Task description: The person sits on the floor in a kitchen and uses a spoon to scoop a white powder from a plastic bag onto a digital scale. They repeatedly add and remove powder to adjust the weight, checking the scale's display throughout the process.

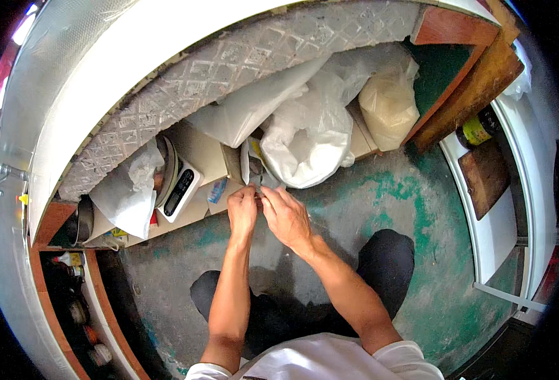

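My left hand [242, 210] and my right hand [286, 216] meet just in front of the low shelf, fingertips pinched close together. Whatever lies between them is hidden or too small to name. Right beyond the fingertips is a small grey and clear packet [258, 170] with a bit of yellow; I cannot tell whether the fingers touch it. A large open white sack [305, 142] slumps on the shelf beyond my right hand. To the left of my left hand a small blue and clear wrapper [217, 190] rests on the shelf edge.
A white digital scale [182, 195] leans on the shelf, with crumpled white plastic [130, 196] beside it. A tied bag of pale powder [388, 107] stands at the right. Overhead is a patterned slab edge [216, 69]. A brown board [484, 177] leans by a white frame.
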Tool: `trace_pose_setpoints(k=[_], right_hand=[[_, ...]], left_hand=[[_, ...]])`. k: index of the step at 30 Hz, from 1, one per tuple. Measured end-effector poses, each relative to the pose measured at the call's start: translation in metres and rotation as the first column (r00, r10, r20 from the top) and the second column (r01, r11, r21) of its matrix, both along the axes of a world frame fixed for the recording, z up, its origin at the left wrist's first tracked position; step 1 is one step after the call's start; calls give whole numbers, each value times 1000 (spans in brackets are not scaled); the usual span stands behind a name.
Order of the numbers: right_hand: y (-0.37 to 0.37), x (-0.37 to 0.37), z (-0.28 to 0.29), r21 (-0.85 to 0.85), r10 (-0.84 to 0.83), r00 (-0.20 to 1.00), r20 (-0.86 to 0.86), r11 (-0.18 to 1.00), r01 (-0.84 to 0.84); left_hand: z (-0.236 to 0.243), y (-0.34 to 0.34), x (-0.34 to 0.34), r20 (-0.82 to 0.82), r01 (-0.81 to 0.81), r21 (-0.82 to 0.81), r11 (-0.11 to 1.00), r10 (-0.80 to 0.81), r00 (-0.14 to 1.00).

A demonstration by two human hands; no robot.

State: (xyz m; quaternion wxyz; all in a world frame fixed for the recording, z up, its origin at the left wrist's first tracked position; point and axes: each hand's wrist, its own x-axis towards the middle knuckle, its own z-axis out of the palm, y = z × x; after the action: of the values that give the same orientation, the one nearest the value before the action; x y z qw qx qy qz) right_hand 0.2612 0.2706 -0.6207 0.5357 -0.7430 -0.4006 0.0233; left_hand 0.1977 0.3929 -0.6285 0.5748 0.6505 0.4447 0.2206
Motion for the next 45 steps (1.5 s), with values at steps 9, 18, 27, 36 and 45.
trace_pose_setpoints(k=[9,18,27,36,45], right_hand=[[-3,0,5,63,7,1000,29,998,-9],[-8,2,8,65,21,998,54,998,-25],[-7,1,10,102,21,999,30,994,-24],[-12,-2,26,136,7,1000,-2,991,-6],[-36,-13,62,161,-35,994,-102,986,51]], left_hand=[[-4,3,-1,62,19,-61,998,-15,998],[19,-5,6,-44,30,-3,1000,-30,999],[4,0,2,57,38,-10,999,-38,998],[0,4,1,-3,39,-56,998,-39,999],[-13,4,2,29,-12,-181,983,18,999]])
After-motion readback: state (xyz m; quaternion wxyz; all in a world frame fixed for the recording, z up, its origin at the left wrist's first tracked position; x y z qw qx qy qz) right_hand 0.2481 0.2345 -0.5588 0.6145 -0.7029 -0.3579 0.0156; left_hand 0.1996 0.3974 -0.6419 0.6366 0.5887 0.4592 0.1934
